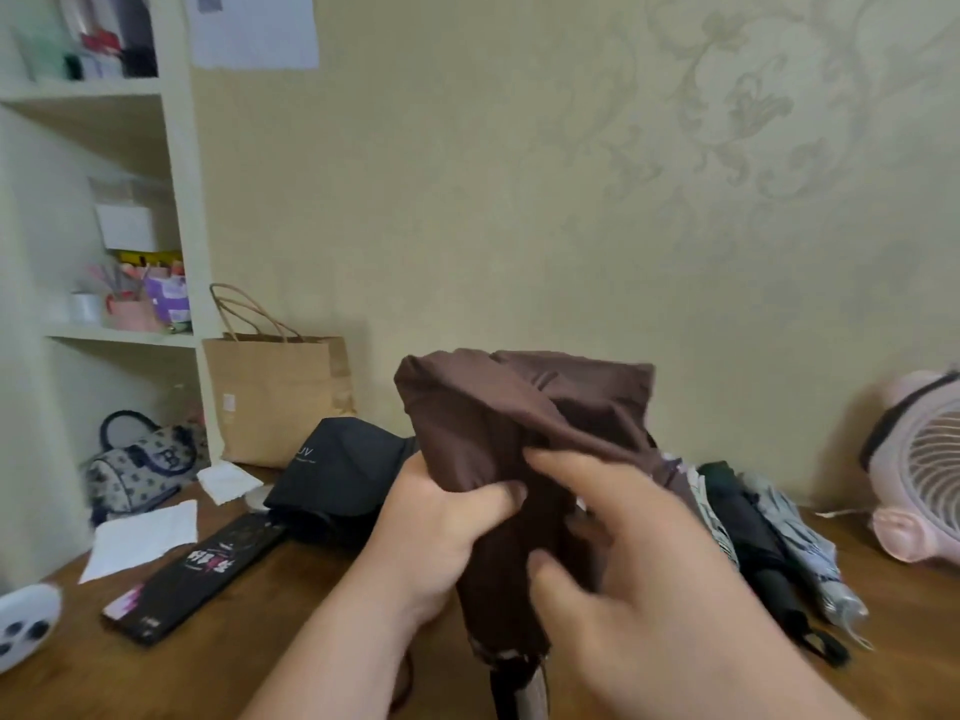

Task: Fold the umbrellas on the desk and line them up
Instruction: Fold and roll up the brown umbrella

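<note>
One brown umbrella (519, 433) is being held upright btwn the hands, over the tabletop (234, 667). The left hand (441, 532) is gripping the bunched canopy and the right hand (639, 563) is pinching a fold. Prob. best done by smoothing each panel the same way round the shaft, w/ no ribs snagging, then wrapping tight. Folded umbrellas (753, 532) are lying right of the right hand, and a black umbrella (337, 470) is sitting beyond the left. A pink fan (919, 459) is standing far right, w/ shelves (124, 335) left.

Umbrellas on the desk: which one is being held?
The brown umbrella, upright, gripped by the left hand and right hand. The black umbrella lies loose at left; the dark folded umbrella and patterned umbrella lie at right.
</note>
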A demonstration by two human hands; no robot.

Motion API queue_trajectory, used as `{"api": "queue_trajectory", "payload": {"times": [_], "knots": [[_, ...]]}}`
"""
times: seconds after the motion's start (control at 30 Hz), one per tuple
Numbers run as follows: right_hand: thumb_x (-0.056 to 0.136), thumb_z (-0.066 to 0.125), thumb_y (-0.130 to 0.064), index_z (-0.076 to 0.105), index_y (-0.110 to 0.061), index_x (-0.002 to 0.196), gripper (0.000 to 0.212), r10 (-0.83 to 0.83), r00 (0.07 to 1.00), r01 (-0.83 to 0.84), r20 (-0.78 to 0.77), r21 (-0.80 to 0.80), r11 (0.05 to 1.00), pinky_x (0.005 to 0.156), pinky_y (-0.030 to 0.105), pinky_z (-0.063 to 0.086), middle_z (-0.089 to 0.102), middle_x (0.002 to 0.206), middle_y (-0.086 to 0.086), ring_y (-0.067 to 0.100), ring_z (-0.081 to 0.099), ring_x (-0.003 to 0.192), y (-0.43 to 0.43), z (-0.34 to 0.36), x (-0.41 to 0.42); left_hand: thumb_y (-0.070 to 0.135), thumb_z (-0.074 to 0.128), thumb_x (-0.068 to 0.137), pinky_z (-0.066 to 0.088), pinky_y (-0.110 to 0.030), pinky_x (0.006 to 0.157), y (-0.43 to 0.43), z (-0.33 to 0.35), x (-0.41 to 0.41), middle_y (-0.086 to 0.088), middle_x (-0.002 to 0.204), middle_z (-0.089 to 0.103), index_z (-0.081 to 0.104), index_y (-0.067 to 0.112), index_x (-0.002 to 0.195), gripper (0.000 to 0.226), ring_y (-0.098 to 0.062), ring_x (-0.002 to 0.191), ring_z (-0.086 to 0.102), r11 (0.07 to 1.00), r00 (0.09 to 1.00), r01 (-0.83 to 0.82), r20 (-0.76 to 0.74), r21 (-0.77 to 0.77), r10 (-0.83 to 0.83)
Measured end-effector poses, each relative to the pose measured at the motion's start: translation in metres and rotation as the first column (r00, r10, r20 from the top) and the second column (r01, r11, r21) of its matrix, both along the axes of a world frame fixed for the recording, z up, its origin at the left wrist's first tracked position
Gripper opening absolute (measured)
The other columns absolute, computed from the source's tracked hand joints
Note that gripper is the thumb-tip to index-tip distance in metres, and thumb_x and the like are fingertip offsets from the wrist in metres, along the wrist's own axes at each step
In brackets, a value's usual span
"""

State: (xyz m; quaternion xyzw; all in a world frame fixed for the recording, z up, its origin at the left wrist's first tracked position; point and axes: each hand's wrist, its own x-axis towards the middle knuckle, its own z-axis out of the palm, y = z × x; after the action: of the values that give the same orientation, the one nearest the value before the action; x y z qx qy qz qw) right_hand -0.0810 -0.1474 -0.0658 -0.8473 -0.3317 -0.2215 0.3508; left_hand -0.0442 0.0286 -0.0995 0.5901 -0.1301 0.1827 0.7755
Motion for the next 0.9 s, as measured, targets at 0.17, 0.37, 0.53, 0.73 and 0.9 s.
{"api": "queue_trajectory", "payload": {"times": [0.17,0.37,0.53,0.73,0.9], "knots": [[0.081,0.074,-0.030,0.055,-0.040,0.138,0.060,-0.172,0.972,0.151,0.159,0.135,0.979,0.104,0.016,0.042,0.056,0.122,-0.031,-0.006,0.052,0.119,-0.029,0.015,0.021,0.013,0.085,0.056,0.058,-0.050,0.088,0.005,0.001,0.001,-0.026,0.114,0.073,0.077,0.005,0.107,0.052,-0.043,0.106,0.071,0.990,0.990,0.106,-0.079,-0.088,-0.113],[0.066,0.077,-0.062,0.042,-0.052,0.143,0.085,-0.138,0.989,0.148,-0.058,0.251,0.957,0.086,-0.001,0.039,0.056,0.117,-0.036,-0.019,0.053,0.112,-0.039,0.022,0.034,0.011,0.080,0.055,0.061,-0.049,0.082,-0.010,-0.001,-0.004,-0.029,0.105,0.072,0.077,0.001,0.101,0.048,-0.042,0.093,0.073,0.951,0.942,0.278,-0.157,-0.134,-0.297],[0.086,0.078,-0.035,0.069,-0.022,0.080,0.017,-0.174,0.979,0.202,-0.105,0.388,0.899,0.053,0.016,0.045,0.071,0.072,-0.004,0.004,0.062,0.056,-0.042,0.020,0.045,0.012,0.080,0.053,0.062,-0.049,0.084,-0.016,0.002,-0.007,-0.027,0.107,0.074,0.080,0.007,0.097,0.045,-0.041,0.097,0.073,0.970,0.955,0.235,-0.172,-0.054,-0.241],[0.069,0.092,-0.039,0.072,-0.019,0.093,0.037,0.205,0.956,-0.068,-0.211,0.519,0.852,0.071,0.037,0.060,0.075,0.089,0.012,0.032,0.073,0.079,-0.060,0.027,0.039,0.019,0.082,0.071,0.059,-0.025,0.078,-0.016,0.011,-0.017,0.003,0.095,0.079,0.078,0.027,0.093,0.024,-0.013,0.094,0.075,0.934,0.991,-0.116,0.107,0.339,0.085],[0.063,0.085,-0.066,0.068,-0.023,0.126,0.078,0.472,0.867,-0.383,-0.161,0.391,0.837,0.094,0.046,0.058,0.070,0.121,0.012,0.031,0.068,0.115,-0.079,0.029,0.037,0.020,0.083,0.074,0.058,-0.024,0.080,-0.025,0.003,-0.019,0.005,0.099,0.078,0.074,0.020,0.104,0.031,-0.011,0.097,0.073,0.894,0.978,-0.168,0.186,0.415,0.097]]}}
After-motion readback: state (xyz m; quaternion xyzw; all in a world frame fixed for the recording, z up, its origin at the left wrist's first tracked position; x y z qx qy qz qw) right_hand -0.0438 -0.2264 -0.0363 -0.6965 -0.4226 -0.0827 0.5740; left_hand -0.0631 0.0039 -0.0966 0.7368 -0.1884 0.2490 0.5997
